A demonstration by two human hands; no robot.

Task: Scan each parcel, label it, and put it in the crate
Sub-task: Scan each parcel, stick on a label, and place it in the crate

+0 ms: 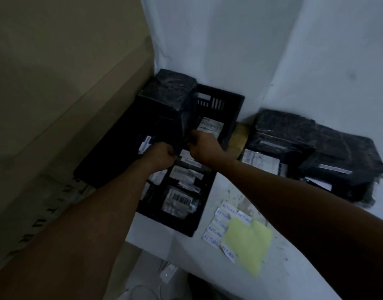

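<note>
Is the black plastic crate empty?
No, the black plastic crate already holds several dark wrapped parcels with white barcode labels, and both hands reach into it.

Both bare arms reach forward from the near edge and come together at the far middle, where the left hand [162, 155] and the right hand [202, 146] are closed into fists, close beside each other, backs of the hands facing up.
</note>
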